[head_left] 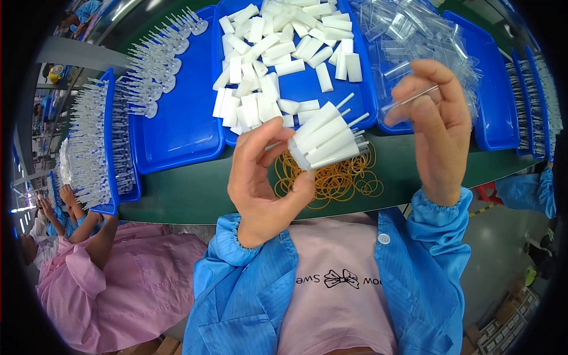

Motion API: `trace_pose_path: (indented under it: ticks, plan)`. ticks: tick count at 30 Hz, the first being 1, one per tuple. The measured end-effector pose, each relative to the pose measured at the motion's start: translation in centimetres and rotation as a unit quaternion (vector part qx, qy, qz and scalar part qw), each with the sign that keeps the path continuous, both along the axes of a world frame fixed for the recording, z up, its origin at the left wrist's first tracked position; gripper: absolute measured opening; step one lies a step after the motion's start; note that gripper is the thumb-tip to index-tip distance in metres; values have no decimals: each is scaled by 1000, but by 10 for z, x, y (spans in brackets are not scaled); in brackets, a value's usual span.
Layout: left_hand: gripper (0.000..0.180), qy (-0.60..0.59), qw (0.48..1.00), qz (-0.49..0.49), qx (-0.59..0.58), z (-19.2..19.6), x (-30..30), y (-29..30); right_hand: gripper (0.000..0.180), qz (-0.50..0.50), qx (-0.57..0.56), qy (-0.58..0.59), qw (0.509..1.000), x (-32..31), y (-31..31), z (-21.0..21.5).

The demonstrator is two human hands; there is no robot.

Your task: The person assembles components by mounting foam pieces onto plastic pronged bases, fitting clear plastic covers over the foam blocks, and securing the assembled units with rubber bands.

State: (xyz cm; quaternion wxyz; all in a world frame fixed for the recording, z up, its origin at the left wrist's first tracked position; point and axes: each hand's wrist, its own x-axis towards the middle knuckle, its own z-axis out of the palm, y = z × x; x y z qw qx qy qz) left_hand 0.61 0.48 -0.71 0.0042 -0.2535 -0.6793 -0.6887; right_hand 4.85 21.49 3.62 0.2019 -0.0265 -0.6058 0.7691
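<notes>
My left hand [258, 184] is closed around the bottom of a small bundle [324, 137], tilted up to the right. White flat pieces stand side by side in it, with thin white rods poking out at the top. Its lower end looks clear, and the fingers partly cover it. Up to the right, my right hand [442, 133] pinches a thin clear plastic piece [408, 104] between thumb and fingers, apart from the bundle. Beneath the bundle, a loose heap of tan rubber bands [331, 184] lies on the green table [177, 198].
A blue tray [365, 89] of white pieces [290, 67] stands ahead. Right of it, another holds clear plastic pieces [408, 35]. On the left, a blue tray [177, 127] carries rod clusters [168, 65] beside upright racks [94, 142]. A person in pink [118, 284] works at my left.
</notes>
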Motion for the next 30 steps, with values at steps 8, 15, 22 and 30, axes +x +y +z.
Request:
trace_pose_path:
  ticks: [8, 15, 22, 30]
  plan:
    - [55, 38, 999, -18, 13, 2, 5, 4, 23, 47, -65, -13, 997, 3, -17, -17]
    - [43, 8, 998, -63, -26, 8, 7, -1, 38, 46, -26, 9, 999, 14, -14, -21]
    - [39, -98, 990, -92, 50, 6, 8, 3, 44, 37, -89, 8, 995, 20, -22, -14]
    - [35, -75, 993, -85, 42, 5, 9, 6, 35, 36, -15, 8, 999, 24, -23, -13]
